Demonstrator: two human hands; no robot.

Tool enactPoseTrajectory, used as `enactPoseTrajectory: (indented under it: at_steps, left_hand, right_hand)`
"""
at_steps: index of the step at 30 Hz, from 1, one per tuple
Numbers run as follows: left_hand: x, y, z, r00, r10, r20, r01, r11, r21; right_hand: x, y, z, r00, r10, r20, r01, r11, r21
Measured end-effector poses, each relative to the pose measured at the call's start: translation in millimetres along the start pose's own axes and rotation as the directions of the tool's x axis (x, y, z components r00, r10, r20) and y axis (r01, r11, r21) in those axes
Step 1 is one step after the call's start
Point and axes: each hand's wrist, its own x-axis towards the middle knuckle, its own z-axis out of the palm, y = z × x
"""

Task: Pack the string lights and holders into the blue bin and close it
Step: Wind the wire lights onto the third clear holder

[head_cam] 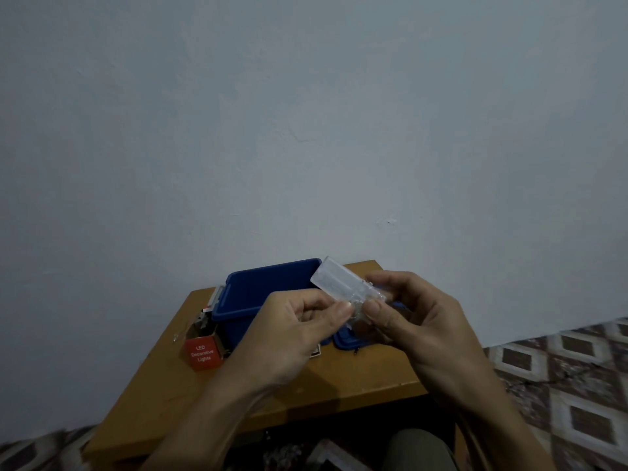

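Red box [203, 355]: on table [163, 385], just left of bin.
Blue bin [268, 294]: rear of table, behind hands.
Left hand [299, 334]: pinches holder's lower end.
Clear holder [334, 277]: raised over bin.
Right hand [407, 314]: grips holder too.

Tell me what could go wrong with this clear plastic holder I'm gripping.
The left hand and right hand pinch the clear plastic holder only at its wire-wrapped end; it may slip onto the wooden table. A loose bulb wire beside the red cardboard box near the table edge could get left out.
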Motion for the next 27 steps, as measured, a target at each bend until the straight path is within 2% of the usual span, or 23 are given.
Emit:
enactPoseTrajectory:
  at_steps: [5, 10, 13, 18, 24, 27]
  left_hand:
    - [1.9, -4.5, -0.6, 0.999, -0.005, -0.045, 0.009, 0.996, 0.084]
    - [0.2, -1.7, -4.2, 0.999, -0.040, 0.033, 0.032, 0.977, 0.209]
    - [0.2, 2.0, -7.5, 0.996, -0.085, -0.008, 0.084, 0.964, 0.251]
    - [-4.2, 9.6, -11.5, 0.984, -0.160, 0.072, 0.138, 0.959, 0.249]
    - [-6.4, 12.0, -16.9, 0.995, -0.096, -0.032, 0.101, 0.929, 0.355]
    - [-8.6, 21.0, -21.0, 0.989, -0.145, 0.023, 0.125, 0.911, 0.394]
  right_hand:
    - [-0.2, 0.9, 2.3, 1.000, 0.018, 0.021, -0.018, 1.000, -0.026]
    - [2.0, 5.6, 2.2, 0.998, 0.029, -0.063, -0.030, 0.999, -0.026]
    - [2.1, 6.1, 2.6, 0.996, 0.027, -0.081, -0.029, 0.999, -0.028]
    - [1.0, 3.6, 6.0, 0.993, -0.009, -0.120, 0.000, 0.997, -0.079]
    - [1.2, 1.1, 5.8, 0.988, -0.023, -0.153, 0.013, 0.998, -0.069]
    - [1.2, 2.0, 5.8, 0.985, -0.032, -0.167, 0.010, 0.992, -0.127]
